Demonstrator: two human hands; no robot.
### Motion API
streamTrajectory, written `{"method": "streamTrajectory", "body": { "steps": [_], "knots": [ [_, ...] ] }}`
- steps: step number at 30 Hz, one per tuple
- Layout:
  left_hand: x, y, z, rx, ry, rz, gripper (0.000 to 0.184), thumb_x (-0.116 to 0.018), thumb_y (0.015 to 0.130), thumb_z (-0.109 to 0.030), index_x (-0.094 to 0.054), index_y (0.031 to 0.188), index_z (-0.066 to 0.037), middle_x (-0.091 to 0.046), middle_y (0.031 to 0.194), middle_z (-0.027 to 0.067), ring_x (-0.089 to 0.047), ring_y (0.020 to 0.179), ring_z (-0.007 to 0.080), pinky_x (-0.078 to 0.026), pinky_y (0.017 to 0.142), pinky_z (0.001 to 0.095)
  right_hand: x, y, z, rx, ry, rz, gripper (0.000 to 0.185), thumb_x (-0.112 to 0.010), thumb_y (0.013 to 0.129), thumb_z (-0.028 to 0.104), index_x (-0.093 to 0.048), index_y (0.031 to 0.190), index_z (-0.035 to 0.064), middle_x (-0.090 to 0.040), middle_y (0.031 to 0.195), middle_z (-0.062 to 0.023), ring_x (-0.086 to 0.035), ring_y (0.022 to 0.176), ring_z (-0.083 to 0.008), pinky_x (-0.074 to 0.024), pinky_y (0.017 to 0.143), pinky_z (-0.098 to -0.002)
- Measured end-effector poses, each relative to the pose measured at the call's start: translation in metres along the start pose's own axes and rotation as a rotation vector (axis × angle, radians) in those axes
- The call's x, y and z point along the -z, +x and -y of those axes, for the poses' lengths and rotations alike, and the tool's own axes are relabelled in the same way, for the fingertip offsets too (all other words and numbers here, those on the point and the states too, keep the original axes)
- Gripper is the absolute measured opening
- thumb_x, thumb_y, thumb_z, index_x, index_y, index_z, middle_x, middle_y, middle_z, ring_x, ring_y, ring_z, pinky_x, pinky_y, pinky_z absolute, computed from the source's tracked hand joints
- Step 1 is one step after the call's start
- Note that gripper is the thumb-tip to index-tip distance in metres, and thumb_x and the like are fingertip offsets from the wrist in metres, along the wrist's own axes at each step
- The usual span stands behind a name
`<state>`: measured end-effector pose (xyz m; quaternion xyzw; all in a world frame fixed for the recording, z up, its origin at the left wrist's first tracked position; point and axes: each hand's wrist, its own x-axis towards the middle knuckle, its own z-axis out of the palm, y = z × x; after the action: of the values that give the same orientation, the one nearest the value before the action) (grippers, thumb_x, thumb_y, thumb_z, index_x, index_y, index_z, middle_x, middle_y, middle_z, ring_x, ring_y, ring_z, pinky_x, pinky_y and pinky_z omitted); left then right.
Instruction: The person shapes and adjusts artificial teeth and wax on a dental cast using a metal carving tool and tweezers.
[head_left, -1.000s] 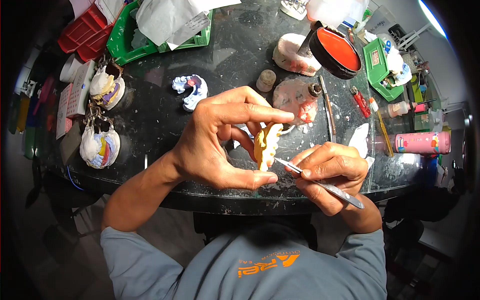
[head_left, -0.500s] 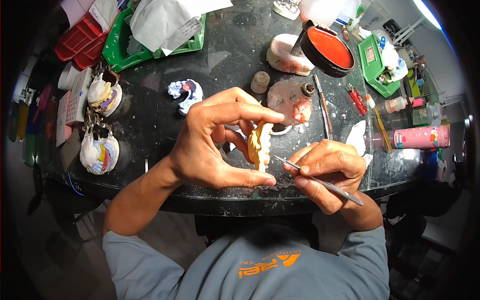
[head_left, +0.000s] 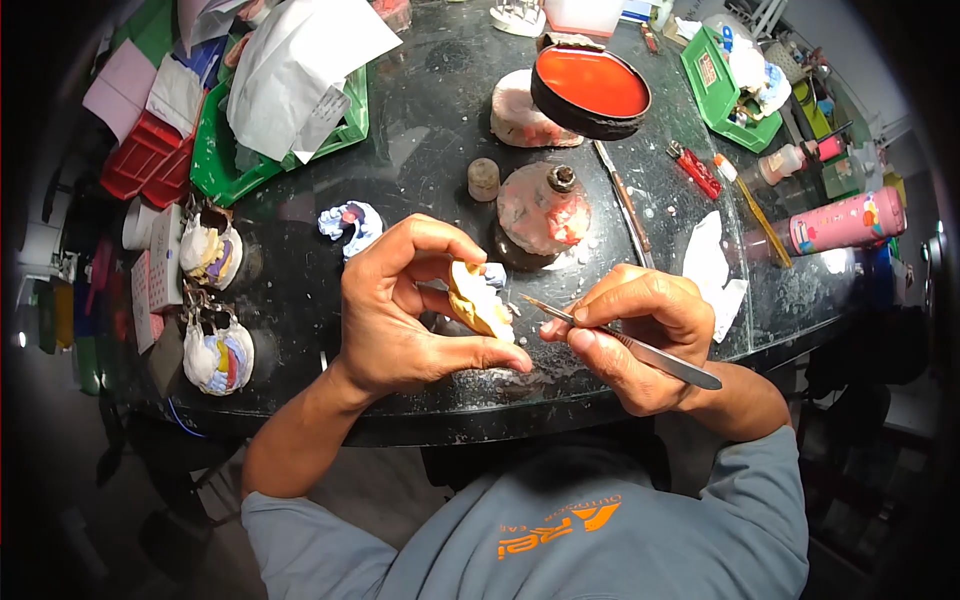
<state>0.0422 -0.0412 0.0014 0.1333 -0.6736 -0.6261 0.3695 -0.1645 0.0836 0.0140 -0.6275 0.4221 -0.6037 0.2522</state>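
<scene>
A yellow dental model with a row of pale teeth is gripped between the thumb and fingers of my left hand. My right hand pinches a slim metal scalpel, its tip pointing left at the model with a small gap between them. Behind my hands stands a round pinkish jar with a dark nozzle, and beside it a small stone-like cup. A blue-white horseshoe-shaped model lies on the black table behind my left hand.
A black-rimmed dish of red material stands at the back. Two mounted jaw models are on the left, near green and red trays. On the right are tools, a red lighter, white tissue and a pink bottle.
The view has shifted, so the table things appear further left and turned. The yellow model has tilted in my left hand. The scalpel tip has come away from the model.
</scene>
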Motion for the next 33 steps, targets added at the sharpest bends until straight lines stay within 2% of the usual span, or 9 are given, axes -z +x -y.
{"method": "streamTrajectory", "body": {
  "steps": [4,6,8,14,17,23,27,28,33],
  "knots": [
    [-0.002,0.002,0.001,-0.064,0.021,-0.038,0.064,-0.100,0.059,-0.003,-0.060,0.108,0.000,-0.060,0.102,0.0072,-0.071,0.095,0.0140,-0.067,0.075,0.0277,0.000,0.002,0.003,0.015,-0.034,-0.029,0.015,-0.077,0.079,-0.008,-0.071,0.092,-0.0026,-0.072,0.078,-0.0127,-0.069,0.063,-0.0170,-0.0532,0.057,-0.0275],
    [0.003,0.002,0.001,-0.120,0.141,-0.013,0.066,-0.103,0.055,-0.009,-0.061,0.105,-0.002,-0.060,0.101,0.0071,-0.065,0.093,0.0121,-0.059,0.072,0.0263,0.002,0.003,0.000,0.026,-0.057,-0.053,0.015,-0.078,0.079,-0.008,-0.071,0.091,-0.0026,-0.072,0.078,-0.0124,-0.069,0.063,-0.0167,-0.0530,0.057,-0.0273],
    [0.005,0.000,0.002,-0.153,0.206,-0.028,0.058,-0.105,0.054,-0.016,-0.067,0.096,-0.003,-0.061,0.096,0.0053,-0.060,0.087,0.0116,-0.050,0.070,0.0262,0.001,0.002,-0.002,0.025,-0.063,-0.082,0.015,-0.078,0.079,-0.008,-0.070,0.090,-0.0023,-0.071,0.077,-0.0116,-0.068,0.063,-0.0162,-0.0527,0.056,-0.0269],
    [0.000,-0.002,-0.002,-0.135,0.341,-0.123,0.059,-0.104,0.053,-0.020,-0.076,0.102,-0.002,-0.064,0.098,0.0055,-0.064,0.082,0.0107,-0.053,0.068,0.0245,-0.004,0.001,-0.001,-0.007,-0.025,-0.080,0.014,-0.078,0.081,-0.007,-0.070,0.092,-0.0024,-0.071,0.079,-0.0111,-0.069,0.064,-0.0154,-0.0527,0.057,-0.0273],
    [0.001,-0.002,-0.002,-0.195,0.468,-0.112,0.062,-0.104,0.054,-0.022,-0.077,0.106,-0.002,-0.066,0.094,0.0055,-0.065,0.081,0.0104,-0.055,0.068,0.0237,-0.006,0.000,-0.001,-0.025,-0.027,-0.077,0.013,-0.078,0.084,-0.005,-0.071,0.094,-0.0023,-0.071,0.082,-0.0111,-0.069,0.066,-0.0152,-0.0529,0.058,-0.0273],
    [-0.006,-0.005,-0.008,-0.388,0.732,-0.078,0.061,-0.103,0.053,-0.027,-0.078,0.103,-0.002,-0.067,0.087,0.0054,-0.066,0.074,0.0128,-0.054,0.063,0.0244,-0.008,0.000,-0.007,0.001,-0.083,-0.005,0.011,-0.078,0.088,0.000,-0.071,0.096,-0.0021,-0.071,0.086,-0.0113,-0.070,0.071,-0.0162,-0.0532,0.061,-0.0281],
    [-0.014,-0.006,-0.017,-0.436,0.734,-0.075,0.049,-0.100,0.063,-0.017,-0.076,0.103,-0.005,-0.067,0.082,0.0052,-0.068,0.069,0.0162,-0.056,0.058,0.0280,-0.015,0.001,0.002,-0.120,-0.090,0.023,0.022,-0.086,0.082,0.006,-0.070,0.094,-0.0016,-0.071,0.085,-0.0106,-0.071,0.073,-0.0147,-0.0585,0.060,-0.0275],
    [-0.014,-0.006,-0.014,-0.471,0.708,-0.066,0.045,-0.099,0.064,-0.013,-0.070,0.099,-0.005,-0.067,0.082,0.0060,-0.069,0.068,0.0171,-0.056,0.057,0.0286,-0.015,0.000,0.000,-0.117,-0.090,0.035,0.027,-0.089,0.078,0.007,-0.069,0.094,-0.0013,-0.071,0.086,-0.0098,-0.072,0.073,-0.0142,-0.0605,0.060,-0.0272],
    [-0.011,-0.010,-0.008,-0.392,0.653,-0.040,0.055,-0.102,0.063,-0.016,-0.056,0.091,-0.006,-0.064,0.084,0.0088,-0.067,0.074,0.0131,-0.057,0.064,0.0254,-0.014,-0.002,-0.004,-0.083,-0.074,-0.025,0.021,-0.087,0.079,0.003,-0.071,0.092,-0.0010,-0.073,0.085,-0.0107,-0.073,0.072,-0.0159,-0.0587,0.062,-0.0275]
  ]
}}
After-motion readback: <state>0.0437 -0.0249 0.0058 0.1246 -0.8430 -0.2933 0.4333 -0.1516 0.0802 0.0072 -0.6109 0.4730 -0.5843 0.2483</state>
